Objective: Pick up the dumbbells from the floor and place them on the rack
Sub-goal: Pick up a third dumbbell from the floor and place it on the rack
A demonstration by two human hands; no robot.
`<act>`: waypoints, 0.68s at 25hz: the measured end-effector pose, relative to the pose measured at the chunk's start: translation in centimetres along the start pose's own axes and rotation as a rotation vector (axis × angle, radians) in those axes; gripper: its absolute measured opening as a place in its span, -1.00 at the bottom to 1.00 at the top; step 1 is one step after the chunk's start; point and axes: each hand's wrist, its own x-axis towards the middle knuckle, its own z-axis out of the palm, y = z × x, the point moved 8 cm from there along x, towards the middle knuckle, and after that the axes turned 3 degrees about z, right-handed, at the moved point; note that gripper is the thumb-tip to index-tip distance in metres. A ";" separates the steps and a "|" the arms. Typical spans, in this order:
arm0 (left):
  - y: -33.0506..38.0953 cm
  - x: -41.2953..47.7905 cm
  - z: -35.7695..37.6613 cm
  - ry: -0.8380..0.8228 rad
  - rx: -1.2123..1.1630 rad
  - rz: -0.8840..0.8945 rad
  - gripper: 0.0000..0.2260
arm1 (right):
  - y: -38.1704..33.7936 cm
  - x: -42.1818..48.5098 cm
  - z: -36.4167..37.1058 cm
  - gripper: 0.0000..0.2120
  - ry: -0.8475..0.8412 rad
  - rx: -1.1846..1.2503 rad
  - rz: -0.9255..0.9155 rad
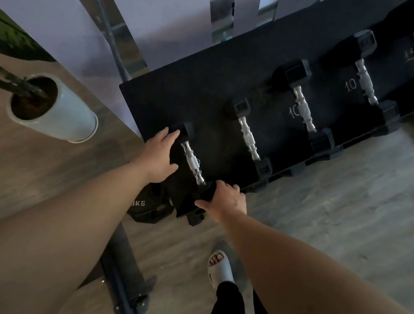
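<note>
Both hands lay on the nearest dumbbell [193, 160] at the centre of the frame: the left hand [158, 157] rested with fingers extended along its upper black head, not wrapped around it, while the right hand [224, 201] curled its fingers over the lower head at the rack's front edge. That dumbbell sat on the black rack [208, 90], its ribbed chrome handle bare between the two hands. Up the rack toward the upper right lay four more dumbbells; beside two of them the shelf bore a white "10" [350, 85] (a third marking farther right was too blurred to read). Below the left hand, a black weight plate [147, 208] on the wooden floor showed the letters "KG". At the left of the frame stood a white pot [73, 118] holding dark soil and a plant stem.
</note>
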 end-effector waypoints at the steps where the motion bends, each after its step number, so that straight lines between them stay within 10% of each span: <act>1: 0.1 -0.1 0.2 0.000 0.018 -0.004 -0.14 | 0.1 0.3 -0.1 -0.26 -0.018 -0.003 -0.009; 17: 3.1 -5.0 -3.2 -0.023 -0.025 0.052 -0.22 | 0.7 -1.7 -5.6 -0.15 -0.001 0.005 -0.106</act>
